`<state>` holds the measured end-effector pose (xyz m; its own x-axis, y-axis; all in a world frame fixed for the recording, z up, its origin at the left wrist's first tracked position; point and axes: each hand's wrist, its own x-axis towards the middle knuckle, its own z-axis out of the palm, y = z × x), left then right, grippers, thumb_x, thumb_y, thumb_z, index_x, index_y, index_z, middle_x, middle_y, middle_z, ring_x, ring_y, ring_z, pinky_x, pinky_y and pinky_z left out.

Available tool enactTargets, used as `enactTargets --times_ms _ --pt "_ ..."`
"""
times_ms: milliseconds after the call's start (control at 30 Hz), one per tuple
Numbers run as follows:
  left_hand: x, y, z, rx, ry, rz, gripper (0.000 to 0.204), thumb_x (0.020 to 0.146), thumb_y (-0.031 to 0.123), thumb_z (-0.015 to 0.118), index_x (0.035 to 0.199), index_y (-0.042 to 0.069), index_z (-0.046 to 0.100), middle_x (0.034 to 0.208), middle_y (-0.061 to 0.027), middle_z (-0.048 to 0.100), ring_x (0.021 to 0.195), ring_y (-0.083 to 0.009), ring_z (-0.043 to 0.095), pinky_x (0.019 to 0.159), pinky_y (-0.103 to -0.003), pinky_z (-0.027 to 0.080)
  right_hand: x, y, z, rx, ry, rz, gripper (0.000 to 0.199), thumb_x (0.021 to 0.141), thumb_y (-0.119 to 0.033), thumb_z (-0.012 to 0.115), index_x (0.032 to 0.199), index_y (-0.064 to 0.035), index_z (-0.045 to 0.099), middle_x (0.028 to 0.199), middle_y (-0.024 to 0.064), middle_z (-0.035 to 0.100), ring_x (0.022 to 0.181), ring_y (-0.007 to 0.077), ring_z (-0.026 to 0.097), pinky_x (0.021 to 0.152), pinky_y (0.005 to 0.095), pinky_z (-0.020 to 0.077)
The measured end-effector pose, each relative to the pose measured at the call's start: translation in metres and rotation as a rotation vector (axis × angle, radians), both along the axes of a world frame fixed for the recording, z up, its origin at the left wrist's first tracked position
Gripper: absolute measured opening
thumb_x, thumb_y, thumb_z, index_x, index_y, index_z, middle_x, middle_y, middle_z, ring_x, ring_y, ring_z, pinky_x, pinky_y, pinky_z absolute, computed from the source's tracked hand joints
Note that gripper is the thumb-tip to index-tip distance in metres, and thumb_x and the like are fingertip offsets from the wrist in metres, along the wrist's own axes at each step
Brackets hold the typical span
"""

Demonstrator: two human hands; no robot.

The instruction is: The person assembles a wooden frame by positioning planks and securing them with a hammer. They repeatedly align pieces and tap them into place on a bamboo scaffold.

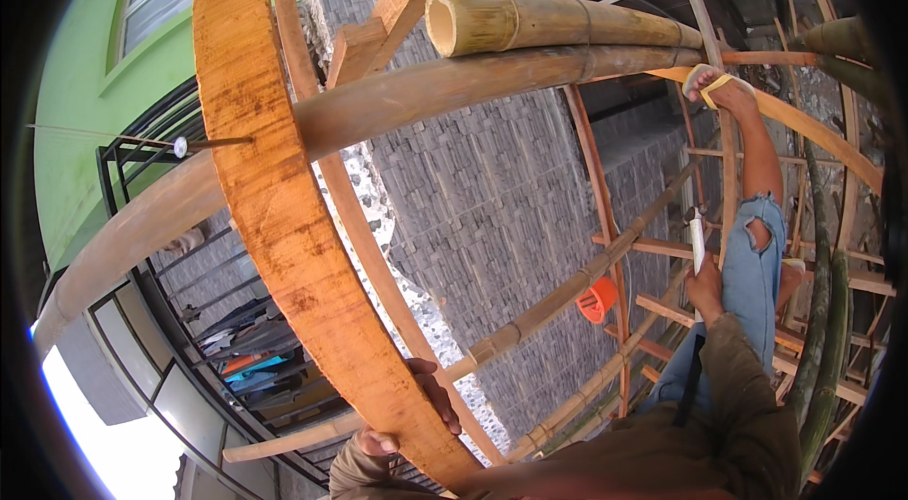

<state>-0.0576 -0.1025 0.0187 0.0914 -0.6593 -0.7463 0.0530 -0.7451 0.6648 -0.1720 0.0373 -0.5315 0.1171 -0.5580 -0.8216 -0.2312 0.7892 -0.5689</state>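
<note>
A long orange-brown wooden plank [274,188] rises steeply from my body on the left side, across a thick bamboo pole [397,95]. My left hand [437,398] is wrapped round the plank's lower part, thumb on one edge and fingers on the other. What looks like a nail [210,144] with a shiny round head sticks out of the plank where it meets the pole. Low on the right, beside my thigh, my right hand [705,290] is closed round the pale handle of a hammer [698,240], head upward.
A cut bamboo pole [558,22] lies along the thick one. My sandalled foot [724,88] rests on a timber at the right. Below are bamboo crosspieces [558,306], an orange bucket [597,299] and a grey stone-patterned wall [473,188]. A green building [76,112] stands at left.
</note>
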Motion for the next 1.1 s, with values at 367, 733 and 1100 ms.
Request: enactTargets --times_ms 367,733,1100 --pt "0.002 -0.001 -0.010 0.000 -0.010 -0.052 0.103 0.066 0.029 0.081 0.148 -0.004 0.028 0.099 -0.0244 0.061 0.092 -0.0405 0.067 0.080 -0.053 0.059 0.009 0.013 -0.016 -0.055 0.001 -0.043 0.042 0.090 -0.011 0.065 0.126 0.0003 0.048 0.107 0.0315 0.064 0.105 0.0498 0.062 0.086 0.0542 0.0495" --pt "0.002 -0.002 -0.021 -0.015 -0.040 -0.050 0.102 0.067 0.029 0.080 0.149 -0.004 0.028 0.097 -0.0238 0.060 0.090 -0.0412 0.067 0.079 -0.052 0.058 0.003 0.007 -0.007 0.011 -0.041 -0.027 0.037 0.093 -0.013 0.062 0.126 -0.0015 0.049 0.108 0.0302 0.065 0.104 0.0496 0.062 0.085 0.0535 0.0498" --pt "0.001 -0.003 -0.029 -0.050 -0.056 -0.080 0.095 0.068 0.029 0.075 0.145 -0.005 0.031 0.094 -0.0243 0.058 0.086 -0.0421 0.068 0.074 -0.053 0.060 0.004 0.009 -0.010 0.020 -0.058 -0.082 0.040 0.093 -0.012 0.062 0.129 -0.0006 0.048 0.111 0.0293 0.064 0.107 0.0487 0.061 0.086 0.0529 0.0495"
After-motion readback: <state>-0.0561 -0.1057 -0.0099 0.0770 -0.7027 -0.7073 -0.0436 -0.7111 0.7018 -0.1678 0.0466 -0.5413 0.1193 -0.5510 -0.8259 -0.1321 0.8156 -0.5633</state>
